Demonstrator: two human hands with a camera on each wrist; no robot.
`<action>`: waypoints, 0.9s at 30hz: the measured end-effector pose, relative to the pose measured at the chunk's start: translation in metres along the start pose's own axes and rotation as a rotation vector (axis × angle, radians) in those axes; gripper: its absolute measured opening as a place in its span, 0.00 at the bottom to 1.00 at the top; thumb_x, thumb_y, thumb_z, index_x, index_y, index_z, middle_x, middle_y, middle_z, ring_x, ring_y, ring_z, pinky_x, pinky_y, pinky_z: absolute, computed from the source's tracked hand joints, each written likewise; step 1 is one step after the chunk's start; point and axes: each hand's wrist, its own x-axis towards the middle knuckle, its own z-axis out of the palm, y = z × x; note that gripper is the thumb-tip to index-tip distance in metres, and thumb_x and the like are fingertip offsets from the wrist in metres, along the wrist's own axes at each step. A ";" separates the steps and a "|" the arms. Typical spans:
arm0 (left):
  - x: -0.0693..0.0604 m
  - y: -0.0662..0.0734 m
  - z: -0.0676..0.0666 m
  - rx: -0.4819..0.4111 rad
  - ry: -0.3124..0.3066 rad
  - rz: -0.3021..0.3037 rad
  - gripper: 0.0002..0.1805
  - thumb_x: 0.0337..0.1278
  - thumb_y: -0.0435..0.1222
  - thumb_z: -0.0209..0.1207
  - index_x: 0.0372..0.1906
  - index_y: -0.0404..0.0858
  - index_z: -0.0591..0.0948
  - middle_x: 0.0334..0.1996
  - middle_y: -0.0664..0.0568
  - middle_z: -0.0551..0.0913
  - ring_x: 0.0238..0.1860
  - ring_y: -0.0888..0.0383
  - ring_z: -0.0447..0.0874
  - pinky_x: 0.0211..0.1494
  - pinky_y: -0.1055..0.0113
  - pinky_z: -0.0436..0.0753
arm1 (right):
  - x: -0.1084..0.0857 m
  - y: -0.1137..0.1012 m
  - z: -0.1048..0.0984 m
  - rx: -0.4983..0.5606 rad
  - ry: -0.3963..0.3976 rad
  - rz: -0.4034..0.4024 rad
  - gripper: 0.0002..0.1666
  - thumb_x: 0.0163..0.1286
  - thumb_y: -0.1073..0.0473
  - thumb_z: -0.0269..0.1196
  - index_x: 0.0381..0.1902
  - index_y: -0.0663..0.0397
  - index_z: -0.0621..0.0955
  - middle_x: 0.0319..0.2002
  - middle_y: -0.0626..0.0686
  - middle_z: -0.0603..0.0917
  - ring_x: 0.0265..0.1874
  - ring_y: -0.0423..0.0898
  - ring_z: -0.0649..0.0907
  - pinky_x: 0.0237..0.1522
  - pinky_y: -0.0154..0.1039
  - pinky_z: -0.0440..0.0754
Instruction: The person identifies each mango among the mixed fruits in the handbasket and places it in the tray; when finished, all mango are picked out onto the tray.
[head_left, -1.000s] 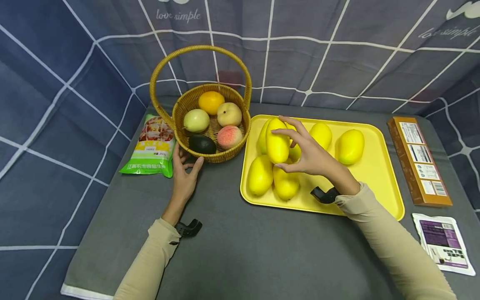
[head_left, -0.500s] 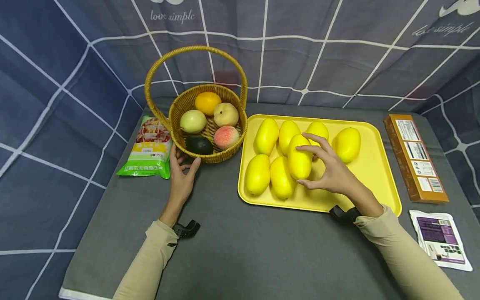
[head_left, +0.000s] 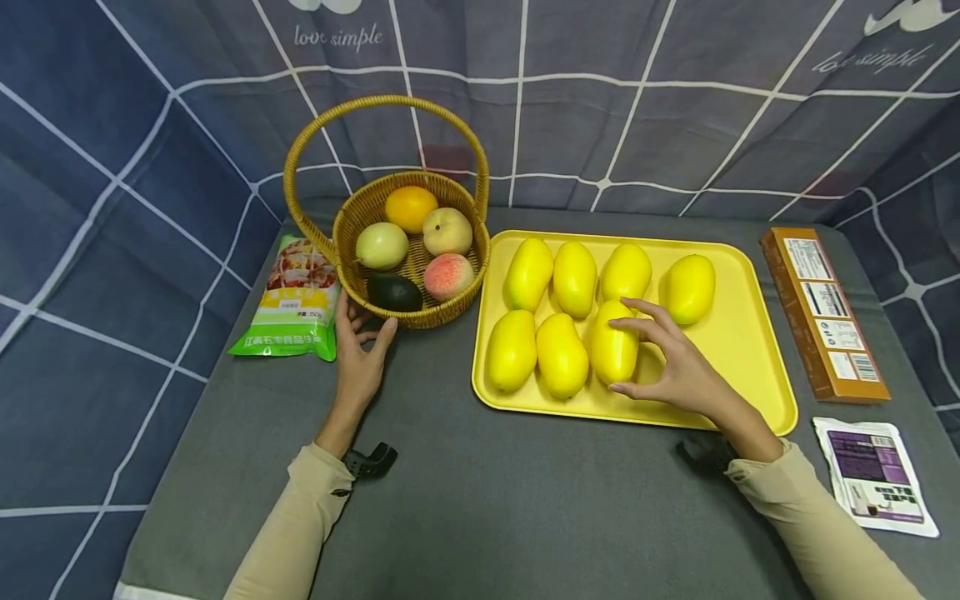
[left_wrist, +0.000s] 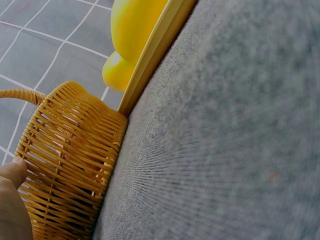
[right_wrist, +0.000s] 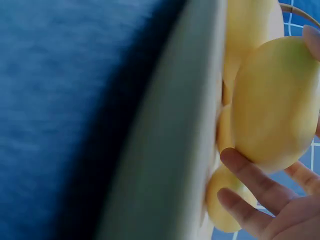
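In the head view my right hand point(head_left: 678, 367) pinches a yellow mango point(head_left: 613, 343) between thumb and fingers, low in the front row on the yellow tray point(head_left: 720, 400). Contact between this mango and the tray is hard to tell. The mango point(right_wrist: 275, 102) also shows large in the right wrist view, the fingers around its ends. Several other mangoes point(head_left: 562, 355) lie beside and behind it in two rows. My left hand point(head_left: 362, 358) rests against the lower left wall of the wicker basket point(head_left: 442, 312), thumb apart from the fingers; some fingertips are hidden.
Inside the basket lie a dark avocado point(head_left: 394, 293), a pink peach point(head_left: 448, 277), a pale peach, a pale green fruit and an orange-yellow fruit. A green food bag point(head_left: 288, 304) adjoins it. Right of the tray are a brown box point(head_left: 825, 317) and a white-purple pouch point(head_left: 876, 475).
My right hand has carried the mango rightward and down, from above the left mangoes to the right end of the front row. My left hand stays at the basket.
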 end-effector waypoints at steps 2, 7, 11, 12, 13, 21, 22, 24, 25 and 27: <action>0.000 0.000 0.000 -0.004 0.001 0.008 0.44 0.67 0.31 0.57 0.78 0.33 0.43 0.70 0.29 0.57 0.65 0.40 0.64 0.53 0.64 0.70 | -0.003 0.002 0.002 -0.007 -0.017 -0.001 0.53 0.37 0.59 0.84 0.64 0.46 0.75 0.71 0.57 0.64 0.67 0.47 0.67 0.56 0.26 0.69; 0.001 -0.001 0.000 -0.008 0.002 0.020 0.44 0.66 0.30 0.57 0.78 0.33 0.43 0.70 0.29 0.57 0.65 0.39 0.64 0.53 0.64 0.70 | -0.007 0.007 0.004 -0.016 -0.049 -0.013 0.53 0.38 0.57 0.84 0.65 0.48 0.74 0.71 0.57 0.66 0.69 0.46 0.66 0.65 0.20 0.59; 0.001 -0.001 0.000 0.000 0.003 0.013 0.44 0.66 0.31 0.57 0.78 0.33 0.43 0.70 0.30 0.57 0.65 0.40 0.64 0.53 0.64 0.70 | -0.012 0.008 0.001 -0.042 -0.056 0.021 0.55 0.39 0.55 0.84 0.67 0.47 0.72 0.72 0.55 0.65 0.72 0.45 0.63 0.68 0.20 0.53; 0.001 -0.001 -0.001 0.002 0.003 0.010 0.45 0.66 0.31 0.57 0.78 0.33 0.43 0.70 0.30 0.57 0.65 0.40 0.64 0.53 0.64 0.70 | -0.013 0.008 0.000 -0.056 -0.058 0.035 0.55 0.40 0.55 0.83 0.68 0.46 0.72 0.73 0.55 0.64 0.73 0.44 0.62 0.68 0.20 0.52; 0.001 -0.001 0.000 0.002 0.002 0.007 0.44 0.67 0.31 0.57 0.78 0.34 0.43 0.70 0.30 0.57 0.66 0.41 0.64 0.53 0.64 0.70 | -0.015 0.008 -0.002 -0.067 -0.061 0.049 0.55 0.41 0.54 0.83 0.68 0.45 0.71 0.74 0.54 0.64 0.74 0.42 0.62 0.68 0.19 0.51; 0.000 -0.002 -0.001 0.000 0.002 -0.003 0.44 0.67 0.31 0.57 0.78 0.35 0.42 0.70 0.31 0.57 0.65 0.41 0.64 0.53 0.65 0.70 | -0.029 0.009 -0.006 -0.053 -0.029 0.078 0.56 0.41 0.59 0.83 0.69 0.51 0.69 0.74 0.58 0.63 0.71 0.34 0.62 0.63 0.15 0.58; 0.000 -0.002 -0.001 -0.001 0.003 0.001 0.44 0.67 0.31 0.56 0.78 0.35 0.42 0.70 0.31 0.57 0.65 0.41 0.64 0.53 0.65 0.70 | -0.030 0.009 -0.006 -0.040 -0.020 0.080 0.56 0.41 0.61 0.82 0.69 0.53 0.68 0.73 0.59 0.63 0.70 0.32 0.63 0.63 0.16 0.60; 0.000 -0.002 0.000 0.001 0.002 0.006 0.44 0.67 0.31 0.57 0.78 0.35 0.42 0.70 0.30 0.57 0.65 0.40 0.64 0.53 0.65 0.70 | -0.032 0.010 -0.007 0.006 -0.014 0.079 0.56 0.42 0.64 0.81 0.69 0.55 0.66 0.71 0.61 0.64 0.67 0.29 0.64 0.62 0.17 0.63; -0.001 -0.001 0.000 0.004 0.001 0.006 0.45 0.67 0.32 0.57 0.78 0.35 0.42 0.70 0.30 0.57 0.65 0.40 0.64 0.53 0.65 0.70 | -0.033 0.010 -0.006 0.022 -0.016 0.078 0.56 0.43 0.65 0.81 0.69 0.56 0.65 0.70 0.62 0.65 0.66 0.27 0.65 0.61 0.17 0.65; -0.001 -0.001 0.000 0.007 0.000 0.008 0.44 0.67 0.32 0.57 0.78 0.35 0.43 0.70 0.30 0.57 0.65 0.40 0.64 0.53 0.65 0.70 | -0.034 0.011 -0.006 0.042 -0.020 0.068 0.55 0.45 0.67 0.80 0.70 0.57 0.65 0.67 0.61 0.67 0.64 0.29 0.68 0.60 0.18 0.67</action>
